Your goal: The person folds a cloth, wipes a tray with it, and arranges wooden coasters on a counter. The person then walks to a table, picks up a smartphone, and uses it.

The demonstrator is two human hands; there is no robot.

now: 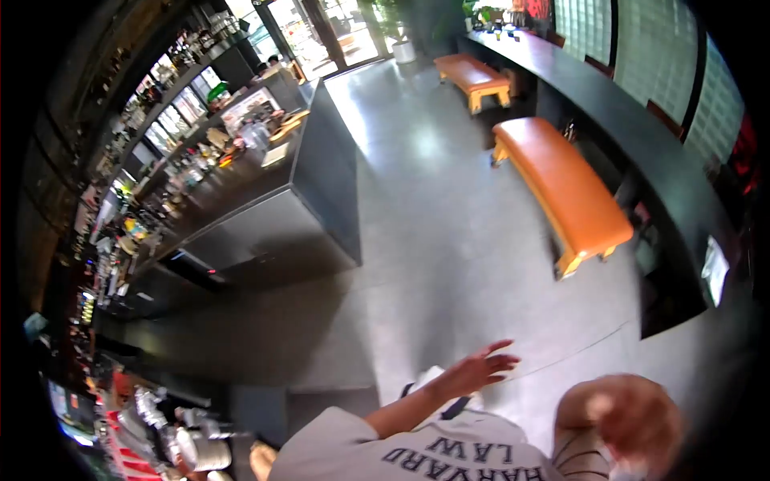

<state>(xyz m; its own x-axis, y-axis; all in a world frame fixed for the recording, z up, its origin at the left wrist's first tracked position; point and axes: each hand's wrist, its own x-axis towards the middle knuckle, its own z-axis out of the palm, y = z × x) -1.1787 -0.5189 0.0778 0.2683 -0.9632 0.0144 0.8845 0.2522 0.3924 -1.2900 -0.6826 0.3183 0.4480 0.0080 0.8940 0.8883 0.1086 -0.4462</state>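
Note:
My left hand (481,370) reaches across in front of my light printed shirt (473,450), over the grey floor (433,297). Its fingers are spread apart and hold nothing. At the lower right, my right hand (638,421) is raised close to the camera and smeared by motion. I cannot make out its fingers or whether anything is in them. The closest furniture ahead of both hands is an orange padded bench (565,180) on wooden legs, and neither hand touches it.
A long dark counter (626,120) runs along the right, with a second orange bench (472,72) farther off. To the left, a bar counter (233,196) carries bottles and small items. Stacked white dishes (204,450) stand at lower left. Glass doors (345,32) and a potted plant (403,50) are at the far end.

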